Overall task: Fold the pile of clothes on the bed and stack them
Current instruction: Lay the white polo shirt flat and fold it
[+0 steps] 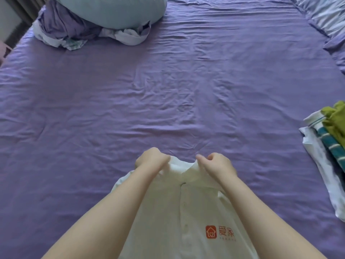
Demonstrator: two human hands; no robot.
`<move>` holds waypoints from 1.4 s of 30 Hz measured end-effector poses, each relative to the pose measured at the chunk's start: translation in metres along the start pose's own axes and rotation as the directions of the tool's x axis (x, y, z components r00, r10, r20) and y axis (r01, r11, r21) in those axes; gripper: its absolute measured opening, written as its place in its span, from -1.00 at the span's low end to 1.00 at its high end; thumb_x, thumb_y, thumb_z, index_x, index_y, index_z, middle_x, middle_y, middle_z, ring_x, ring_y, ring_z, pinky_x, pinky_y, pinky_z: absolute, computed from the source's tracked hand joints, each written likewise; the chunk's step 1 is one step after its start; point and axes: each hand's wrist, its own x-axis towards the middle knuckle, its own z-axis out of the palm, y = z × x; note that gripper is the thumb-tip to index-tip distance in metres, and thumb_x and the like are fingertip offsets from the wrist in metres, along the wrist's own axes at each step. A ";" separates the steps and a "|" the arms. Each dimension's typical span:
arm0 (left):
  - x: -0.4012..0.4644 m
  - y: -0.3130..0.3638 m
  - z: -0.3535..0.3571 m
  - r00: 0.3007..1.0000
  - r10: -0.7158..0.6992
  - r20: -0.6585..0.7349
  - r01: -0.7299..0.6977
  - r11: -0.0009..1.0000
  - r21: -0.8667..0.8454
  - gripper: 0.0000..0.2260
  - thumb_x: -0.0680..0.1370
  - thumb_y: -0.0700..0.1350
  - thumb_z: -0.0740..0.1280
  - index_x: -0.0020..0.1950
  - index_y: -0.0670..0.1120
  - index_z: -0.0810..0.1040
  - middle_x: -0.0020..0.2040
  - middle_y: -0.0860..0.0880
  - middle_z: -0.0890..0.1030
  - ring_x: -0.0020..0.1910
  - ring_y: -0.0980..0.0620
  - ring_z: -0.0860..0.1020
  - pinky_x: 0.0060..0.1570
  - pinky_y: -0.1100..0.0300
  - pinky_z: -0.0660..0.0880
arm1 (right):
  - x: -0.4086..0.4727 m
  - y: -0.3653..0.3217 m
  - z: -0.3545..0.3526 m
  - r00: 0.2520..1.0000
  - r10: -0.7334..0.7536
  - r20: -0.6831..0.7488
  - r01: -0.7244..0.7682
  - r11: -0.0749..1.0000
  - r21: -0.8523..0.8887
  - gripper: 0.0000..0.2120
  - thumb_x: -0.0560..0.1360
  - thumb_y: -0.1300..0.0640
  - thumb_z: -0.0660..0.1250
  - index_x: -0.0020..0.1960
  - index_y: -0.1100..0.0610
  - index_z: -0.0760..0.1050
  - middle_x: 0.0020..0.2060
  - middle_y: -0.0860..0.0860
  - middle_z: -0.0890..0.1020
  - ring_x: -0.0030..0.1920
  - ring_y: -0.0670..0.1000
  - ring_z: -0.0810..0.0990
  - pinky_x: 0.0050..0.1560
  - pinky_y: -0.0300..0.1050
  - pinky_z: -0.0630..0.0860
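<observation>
- Where the head view looks down over the bed (168,86), a white polo shirt (168,212) lies front-up on the purple sheet, close to the person, its buttoned placket running down the middle and an orange house logo (211,232) with orange characters printed on the chest.
- Both bare forearms reach forward over the shirt, and the two hands meet at its collar (186,169), which points away from the person.
- With fingers curled, the left hand (152,158) pinches the left side of the collar and lifts the cloth a little off the sheet.
- On the other side of the placket, the right hand (216,163) grips the collar's right wing, its fingers bent over the fabric and one fingertip pointing inward toward the left hand.
- At the right edge of the bed, well apart from the shirt, lies a pile of clothes (324,146): a white garment underneath, a teal-and-white striped piece on it, and an olive-green garment on top, partly cut off by the frame.
- At the far left corner a pale blue pillow (115,10) sits on bunched purple and white bedding (74,32).
- At the far right corner a striped blue-and-white cloth (324,17) lies crumpled on the sheet.
</observation>
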 end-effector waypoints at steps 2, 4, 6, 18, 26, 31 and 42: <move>0.005 -0.002 -0.009 0.999 0.034 0.022 -0.030 0.984 -0.175 -0.89 0.38 -0.11 0.25 -0.32 -0.08 0.38 -0.31 -0.04 0.49 -0.34 -0.10 0.46 -0.25 0.19 0.36 | 0.002 -0.004 -0.003 1.000 -0.024 0.003 0.024 1.000 0.011 -0.85 0.45 0.01 0.26 -0.20 0.07 0.50 -0.29 -0.07 0.53 -0.19 0.04 0.50 -0.26 -0.14 0.35; 0.006 -0.004 -0.019 0.989 0.111 -0.099 -0.139 0.925 -0.353 -0.86 0.37 -0.08 0.25 -0.38 -0.07 0.38 -0.39 0.01 0.44 -0.33 -0.09 0.40 -0.25 0.17 0.35 | 0.001 -0.001 -0.009 0.982 -0.145 -0.120 0.168 0.963 0.212 -0.91 0.44 0.12 0.28 -0.24 0.05 0.51 -0.34 -0.09 0.54 -0.25 -0.01 0.48 -0.29 -0.21 0.37; 0.003 -0.008 -0.023 0.943 0.164 -0.290 -0.281 0.859 -0.428 -0.86 0.32 0.01 0.23 -0.35 -0.03 0.49 -0.37 0.07 0.52 -0.29 -0.03 0.48 -0.25 0.12 0.45 | -0.004 0.001 -0.017 0.923 -0.206 -0.324 0.312 0.896 0.317 -0.89 0.44 0.16 0.27 -0.24 0.02 0.50 -0.34 -0.10 0.56 -0.27 -0.07 0.49 -0.30 -0.28 0.37; -0.006 -0.043 0.009 0.993 0.116 -0.035 -0.091 0.526 -0.846 -0.95 0.51 -0.25 0.40 -0.11 -0.23 0.61 -0.11 -0.21 0.68 -0.22 -0.05 0.66 -0.27 0.20 0.61 | -0.013 0.018 -0.015 1.000 -0.020 0.002 0.015 0.785 0.620 -0.86 0.52 0.26 0.28 -0.14 0.13 0.60 -0.21 0.03 0.63 -0.23 -0.01 0.58 -0.15 -0.01 0.61; -0.005 -0.055 -0.001 0.960 0.049 0.276 0.259 0.218 -0.941 -0.79 0.61 -0.16 0.25 -0.11 -0.24 0.58 -0.37 -0.10 0.65 -0.41 0.02 0.62 -0.40 0.19 0.58 | -0.008 0.036 -0.029 0.884 0.129 0.450 -0.468 0.224 0.855 -0.80 0.54 0.19 0.29 -0.25 0.17 0.52 -0.55 -0.01 0.49 -0.38 -0.01 0.50 -0.18 0.09 0.54; -0.001 -0.060 0.003 0.985 0.070 0.156 0.120 0.367 -0.922 -0.78 0.56 -0.09 0.34 0.02 -0.24 0.61 -0.26 -0.12 0.66 -0.32 -0.02 0.61 -0.24 0.11 0.59 | -0.012 0.035 -0.020 0.994 -0.074 0.077 -0.008 0.672 0.741 -0.75 0.43 -0.07 0.38 -0.01 0.08 0.57 -0.07 -0.02 0.63 -0.04 -0.08 0.58 -0.05 -0.16 0.50; -0.014 -0.058 0.001 0.970 0.124 -0.211 -0.244 0.479 -0.843 -0.93 0.48 -0.06 0.44 -0.13 -0.04 0.62 -0.24 0.06 0.63 -0.25 0.21 0.56 -0.28 0.39 0.45 | -0.006 -0.045 0.014 0.722 -0.590 0.361 0.639 0.769 -0.020 -0.73 0.49 -0.03 0.36 0.11 0.09 0.53 -0.02 -0.02 0.57 0.10 -0.03 0.47 0.18 -0.07 0.32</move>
